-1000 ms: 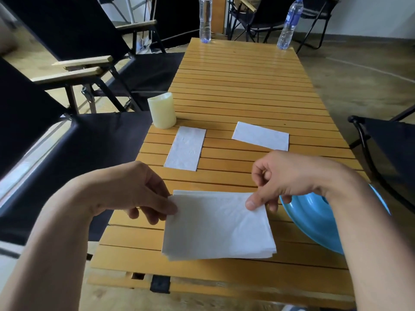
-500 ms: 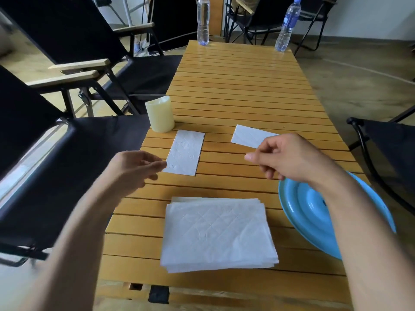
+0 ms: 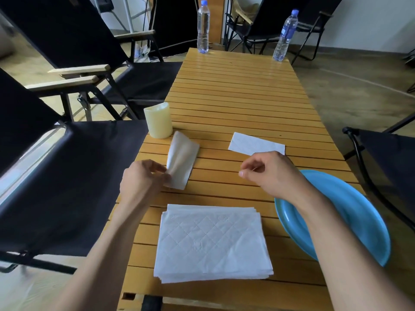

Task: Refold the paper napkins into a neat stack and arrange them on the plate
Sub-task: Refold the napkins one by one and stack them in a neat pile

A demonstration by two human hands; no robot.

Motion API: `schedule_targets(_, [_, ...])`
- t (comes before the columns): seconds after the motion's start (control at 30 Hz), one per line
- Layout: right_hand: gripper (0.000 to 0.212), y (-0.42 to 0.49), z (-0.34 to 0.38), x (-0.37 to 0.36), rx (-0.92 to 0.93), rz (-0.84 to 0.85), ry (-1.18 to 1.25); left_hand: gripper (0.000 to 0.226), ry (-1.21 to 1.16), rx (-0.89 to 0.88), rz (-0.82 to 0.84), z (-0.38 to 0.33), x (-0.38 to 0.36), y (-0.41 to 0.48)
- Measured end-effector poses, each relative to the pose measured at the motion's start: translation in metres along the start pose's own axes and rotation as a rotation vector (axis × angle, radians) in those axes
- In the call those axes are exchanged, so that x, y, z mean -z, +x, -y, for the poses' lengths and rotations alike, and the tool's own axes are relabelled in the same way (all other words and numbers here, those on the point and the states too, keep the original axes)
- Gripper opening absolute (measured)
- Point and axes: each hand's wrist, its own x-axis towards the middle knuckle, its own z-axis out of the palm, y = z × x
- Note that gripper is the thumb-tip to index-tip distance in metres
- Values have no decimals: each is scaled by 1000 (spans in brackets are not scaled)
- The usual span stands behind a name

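A stack of white quilted napkins (image 3: pixel 213 243) lies square on the wooden slat table (image 3: pixel 235 90) near its front edge. My left hand (image 3: pixel 141 180) pinches the near left edge of a folded napkin (image 3: pixel 183 160), whose top layer curls up off the table. A second folded napkin (image 3: pixel 256 145) lies flat further right. My right hand (image 3: pixel 271 173) hovers just in front of it with fingers curled and nothing in them. The blue plate (image 3: pixel 359 212) sits at the table's right edge, partly under my right forearm.
A cream candle (image 3: pixel 158 120) stands just beyond the lifted napkin. Two water bottles (image 3: pixel 203 26) (image 3: pixel 285 35) stand at the table's far end. Black folding chairs (image 3: pixel 74 70) crowd the left side, and another chair (image 3: pixel 386 158) is at the right.
Both hands left the stack and moved forward. My left hand reached the left folded napkin and lifted its top layer. My right hand drew in front of the right napkin.
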Motion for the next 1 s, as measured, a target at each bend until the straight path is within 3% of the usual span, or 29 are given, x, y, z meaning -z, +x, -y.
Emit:
schedule_targets(0.1, [29,-1,4,-1,36,-58,29,7,-84,-160,58,-4,15,-2])
schedule_targets(0.27, [74,-8,23,-3,196,-130,145,13,-204,-457,122,-23,45,-21])
schedule_targets(0.33, [62,-11,29,0,222,-121,207,20,-257,-503,179,-31,56,-30])
schedule_targets(0.4, [32,-15,33,7,223,-105,309,32,-299,-518,232,-37,68,-38])
schedule_targets(0.5, [12,-20,37,21,218,-61,439,46,-373,-483,318,-40,82,-46])
schedule_targets(0.67, [21,-34,37,46,116,249,530,40,-550,-183,643,-30,102,-47])
schedule_targets(0.73, [25,-39,35,54,53,409,546,46,-458,-75,771,-26,106,-48])
schedule_targets(0.83, [21,-45,34,56,9,635,403,51,-194,-66,934,-21,107,-53])
schedule_targets(1.0, [23,-47,35,45,-107,735,184,39,86,-11,1074,-20,99,-57])
